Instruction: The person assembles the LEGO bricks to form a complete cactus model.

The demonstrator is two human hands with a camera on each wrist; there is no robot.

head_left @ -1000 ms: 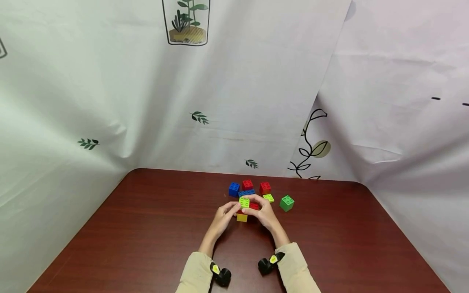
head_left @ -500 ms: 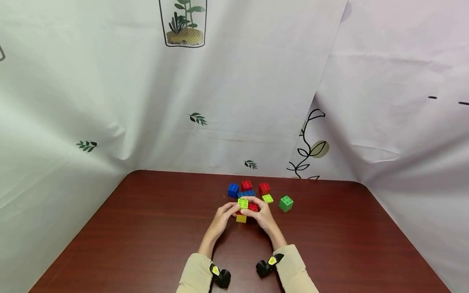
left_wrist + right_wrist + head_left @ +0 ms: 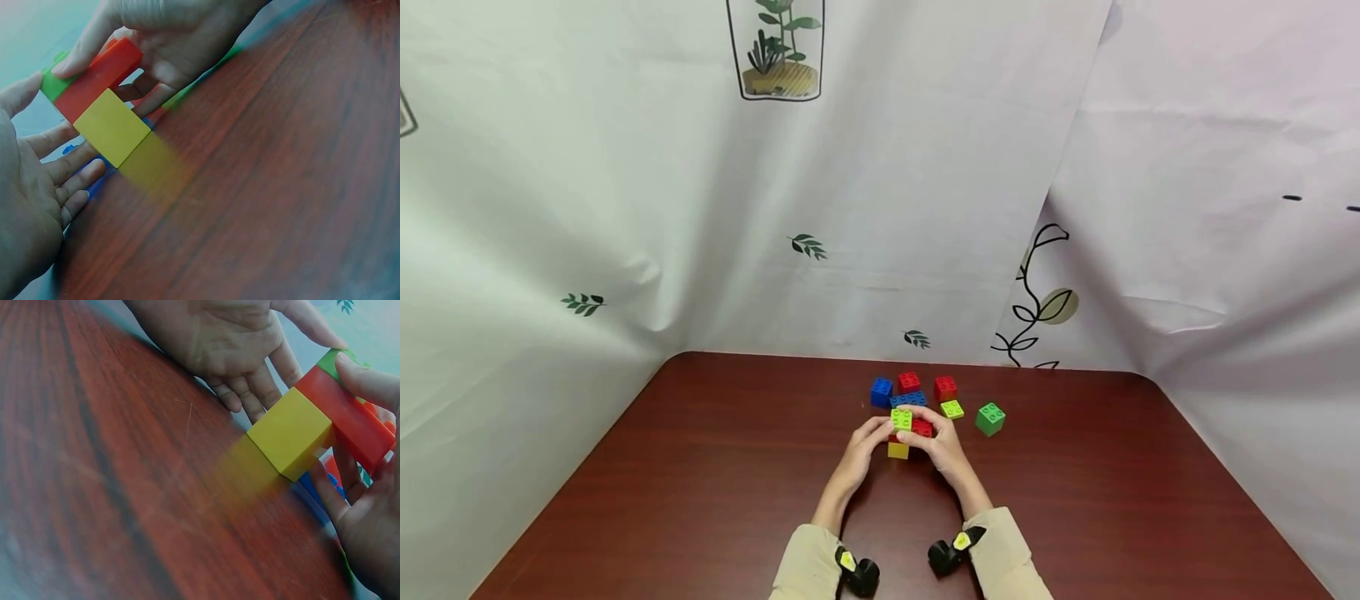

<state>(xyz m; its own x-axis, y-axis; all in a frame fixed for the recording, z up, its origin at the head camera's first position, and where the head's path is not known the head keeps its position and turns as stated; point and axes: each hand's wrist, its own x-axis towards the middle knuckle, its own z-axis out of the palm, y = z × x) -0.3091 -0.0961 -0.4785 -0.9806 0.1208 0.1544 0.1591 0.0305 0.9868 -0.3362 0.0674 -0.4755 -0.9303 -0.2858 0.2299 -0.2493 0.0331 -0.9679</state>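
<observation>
A square lime-green plastic brick with studs on top (image 3: 901,419) sits on the left end of a longer red studded plastic brick (image 3: 922,427), which reaches out to the right; beneath them a plain-sided yellow plastic block (image 3: 898,451) stands on the table, under the left part of the red one. The three make a small stack between the two hands.

The right hand (image 3: 945,446) pinches the lime-green brick, thumb on the near side and a finger round the far side; its other fingers spread below the red brick's overhang. The left hand (image 3: 862,446) is spread with fairly straight fingers, a tip touching the lime-green brick's left side, the rest just beside the stack.

Just beyond the stack lies a long blue brick (image 3: 908,400), with a blue cube-like brick (image 3: 882,392) to its left and a small red brick (image 3: 909,382) on its far side. To the right, another red brick (image 3: 945,388) is just beyond a flat lime brick (image 3: 952,409), and a green cube-like brick (image 3: 991,419) stands farther right.

Beige sleeves (image 3: 1009,552) and black wrist devices (image 3: 947,557) show above the dark reddish-brown wooden table (image 3: 715,467). White cloth with plant prints (image 3: 925,167) hangs behind.
</observation>
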